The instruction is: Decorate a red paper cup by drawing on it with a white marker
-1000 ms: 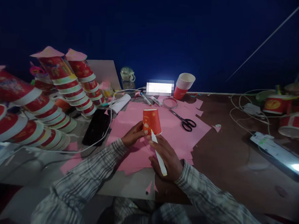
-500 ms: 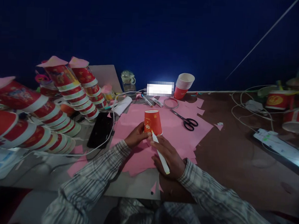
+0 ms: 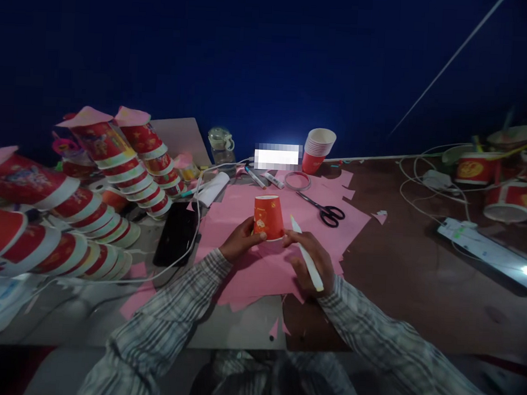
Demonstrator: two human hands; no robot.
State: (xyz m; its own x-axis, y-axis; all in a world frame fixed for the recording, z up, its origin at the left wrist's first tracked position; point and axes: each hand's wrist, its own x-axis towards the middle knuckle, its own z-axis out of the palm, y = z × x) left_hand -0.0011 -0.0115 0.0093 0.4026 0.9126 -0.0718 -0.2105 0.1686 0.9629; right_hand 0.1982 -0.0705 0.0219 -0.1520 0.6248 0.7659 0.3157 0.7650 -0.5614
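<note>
An upside-down red paper cup [image 3: 269, 215] with yellow printed figures is held over the pink paper. My left hand [image 3: 242, 240] is closed on its lower left side, thumb across the front near the rim. In my right hand [image 3: 311, 259] lies a white marker [image 3: 307, 256], its yellowish tip pointing up and away from me. A fingertip of that hand is at the cup's lower right edge; whether it presses there I cannot tell. The marker tip stands apart from the cup, to its right. Pink paper sheets [image 3: 237, 278] spread beneath both hands.
Black scissors [image 3: 331, 216], a clear ring [image 3: 297, 180] and markers [image 3: 255, 177] lie on the paper. Behind stands a stack of cups [image 3: 318, 150]. Leaning cup towers [image 3: 115, 154], a phone [image 3: 176, 234] and a white cable [image 3: 196, 217] are left; a power strip [image 3: 473, 247] is right.
My right hand has moved right with the marker, taking its tip off the cup's front. My left hand still holds the cup in about the same place. The view has shifted slightly.
</note>
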